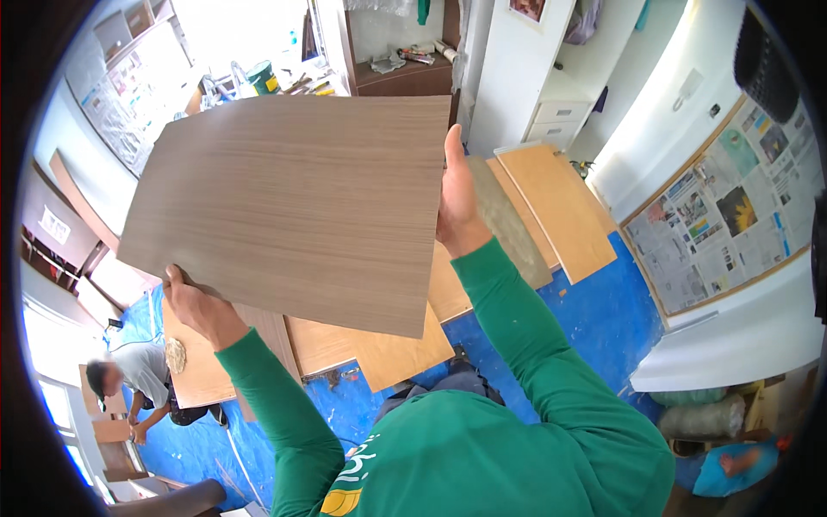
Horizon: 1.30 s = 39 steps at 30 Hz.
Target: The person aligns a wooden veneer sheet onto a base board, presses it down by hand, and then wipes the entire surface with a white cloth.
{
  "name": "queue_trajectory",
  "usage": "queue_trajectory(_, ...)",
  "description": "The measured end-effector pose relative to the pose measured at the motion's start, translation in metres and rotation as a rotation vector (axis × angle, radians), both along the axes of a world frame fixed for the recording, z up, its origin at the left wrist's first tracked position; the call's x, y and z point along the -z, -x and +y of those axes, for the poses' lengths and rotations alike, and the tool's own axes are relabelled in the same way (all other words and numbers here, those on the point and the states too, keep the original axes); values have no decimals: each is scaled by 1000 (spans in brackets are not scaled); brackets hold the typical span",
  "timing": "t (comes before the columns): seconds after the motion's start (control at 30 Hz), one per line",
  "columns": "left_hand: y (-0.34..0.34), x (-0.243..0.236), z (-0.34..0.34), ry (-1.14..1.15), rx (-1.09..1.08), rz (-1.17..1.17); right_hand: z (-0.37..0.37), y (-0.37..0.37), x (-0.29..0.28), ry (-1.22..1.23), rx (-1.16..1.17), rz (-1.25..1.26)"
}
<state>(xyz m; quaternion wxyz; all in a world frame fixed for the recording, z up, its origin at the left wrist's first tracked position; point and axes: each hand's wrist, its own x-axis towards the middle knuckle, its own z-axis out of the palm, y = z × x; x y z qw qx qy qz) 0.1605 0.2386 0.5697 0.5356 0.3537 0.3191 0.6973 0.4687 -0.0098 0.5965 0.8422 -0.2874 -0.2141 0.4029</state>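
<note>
A grey-brown wood-grain sheet (284,207) is held up at a tilt in front of me, filling the upper middle of the view. My left hand (200,306) grips its lower left edge, thumb on the face and the other fingers mostly hidden. My right hand (461,194) holds the right edge, thumb upward along it, fingers behind. Under and beyond the sheet lie several light wooden boards (401,353), partly hidden by it, with a longer pale board (568,211) at the right.
A person (142,383) in grey crouches at lower left; another in blue (724,470) is at lower right. Blue floor covering (517,345) surrounds the boards. A cluttered windowsill (306,84), white cabinet (551,121) and newspaper-covered panel (706,224) line the room.
</note>
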Motion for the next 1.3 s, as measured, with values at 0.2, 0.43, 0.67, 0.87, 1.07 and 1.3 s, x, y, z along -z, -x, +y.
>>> queue_trajectory(0.2,-10,-82,-11,-69,-88,8,31,-53,28,-401,-504,202)
queue_trajectory(0.43,5,-121,64,-203,-91,-15,64,-52,-24,-258,-447,211)
queue_trajectory(0.67,33,-119,108,-747,-690,1233,73,-36,-65,-81,-187,78)
queue_trajectory(0.87,-6,-135,100,-290,-29,79,90,-97,-31,-619,-844,96)
queue_trajectory(1.07,54,-110,176,-880,-569,1098,111,-101,-35,-693,-1006,88)
queue_trajectory(1.3,-16,-91,69,-340,-49,-174,70,-53,-11,-593,-400,209)
